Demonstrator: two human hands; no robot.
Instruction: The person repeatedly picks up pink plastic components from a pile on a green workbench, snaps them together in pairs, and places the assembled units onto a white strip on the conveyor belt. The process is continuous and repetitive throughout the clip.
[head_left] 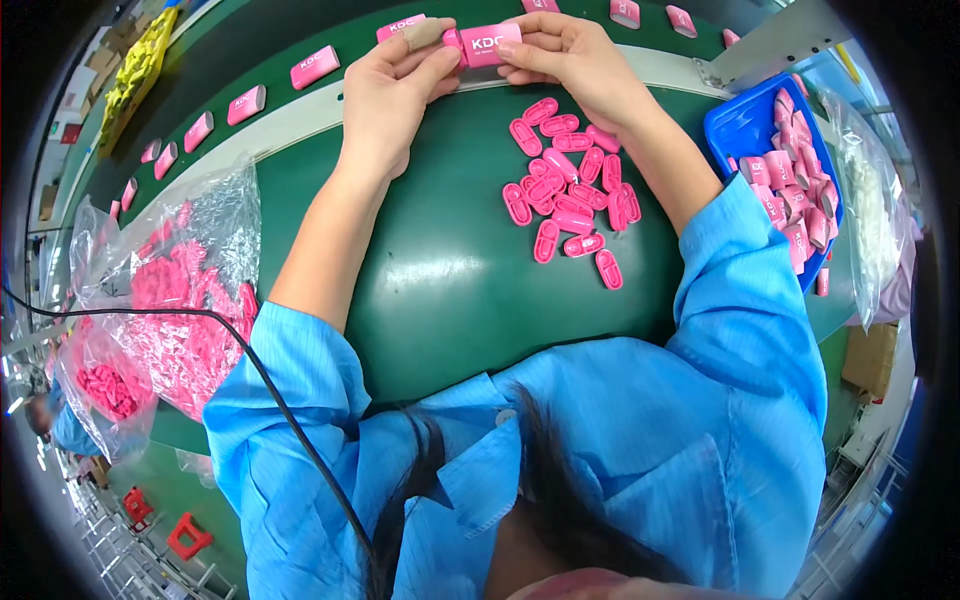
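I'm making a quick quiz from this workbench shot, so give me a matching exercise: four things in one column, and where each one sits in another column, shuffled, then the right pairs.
Things:
1. pink case
2. loose pink oval pieces
3. blue tray
4. clear plastic bag of pink parts

Places:
A. on the green mat near the right forearm
B. at the person's left, by the left elbow
C. held between the left hand and the right hand
D. at the person's right, filled with pink blocks

Pairs: 1-C, 2-A, 3-D, 4-B
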